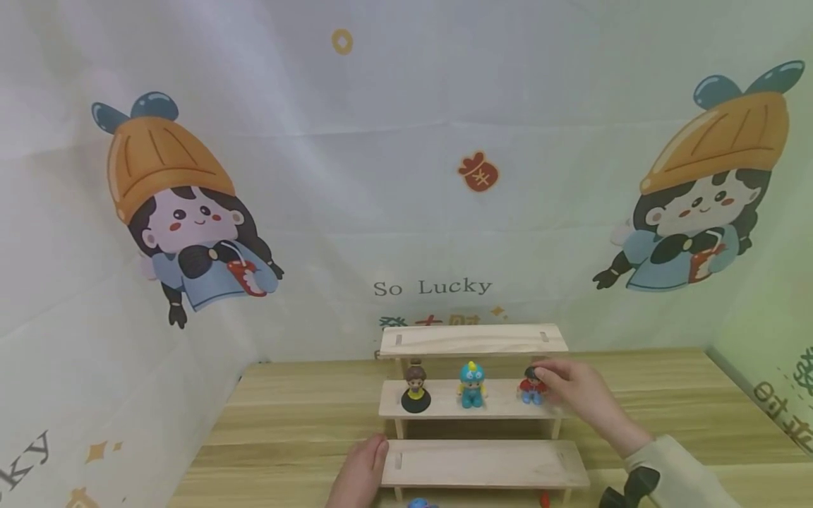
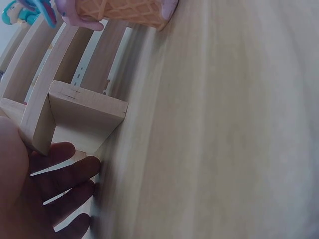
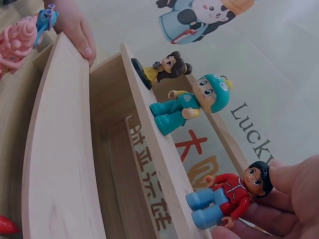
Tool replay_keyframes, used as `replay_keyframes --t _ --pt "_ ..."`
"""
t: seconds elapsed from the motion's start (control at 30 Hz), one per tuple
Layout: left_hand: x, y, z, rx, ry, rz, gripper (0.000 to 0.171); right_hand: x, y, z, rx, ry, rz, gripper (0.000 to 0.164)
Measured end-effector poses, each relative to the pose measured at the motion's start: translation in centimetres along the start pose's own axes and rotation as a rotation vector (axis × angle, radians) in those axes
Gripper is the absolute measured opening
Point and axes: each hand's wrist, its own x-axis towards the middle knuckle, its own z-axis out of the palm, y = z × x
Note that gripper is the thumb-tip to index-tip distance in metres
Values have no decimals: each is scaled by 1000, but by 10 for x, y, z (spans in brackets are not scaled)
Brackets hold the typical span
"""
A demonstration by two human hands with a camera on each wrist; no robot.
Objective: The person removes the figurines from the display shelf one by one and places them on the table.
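My right hand (image 1: 591, 398) pinches a small toy figure (image 3: 234, 194) with black hair, red jacket and blue trousers. The figure stands upright at the right end of the middle shelf (image 1: 444, 408), thumb against its head and fingers behind it. Along the same shelf are a teal-suited toy figure (image 1: 472, 386) in the centre and a brown-haired figurine (image 1: 416, 388) on a black base at the left. My left hand (image 1: 358, 471) rests against the left end of the lower shelf (image 1: 483, 462), its fingers (image 2: 70, 177) extended and spread below the plank in the left wrist view.
Above and behind is the top shelf (image 1: 473, 339), bare. A pink toy with a waffle cone (image 2: 124, 11) sits below the lower shelf, with a red object (image 3: 7, 225) near its right end. A printed cloth (image 1: 406, 212) hangs behind the wooden table (image 1: 292, 409).
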Motion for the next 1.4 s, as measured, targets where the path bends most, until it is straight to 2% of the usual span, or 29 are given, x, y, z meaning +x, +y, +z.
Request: replay_keyframes --t 0.23,0.5,0.73,0.93,1.13,1.4 --pt "0 -1 1 -8 -8 -13 26 -1 1 -1 -10 11 -2 35" --pt "1 -1 2 8 19 17 23 -5 -2 -4 -4 -6 -24 33" --pt "2 -2 3 -2 8 12 23 -18 -4 -5 9 -29 -45 31" --pt "4 -2 2 -3 1 2 25 -35 -10 -3 14 -41 -6 31" --pt "4 -2 1 0 -1 19 25 -46 -14 -4 -6 -31 12 32" --pt "4 -3 2 -5 -4 23 25 -58 -17 -3 11 -80 6 34"
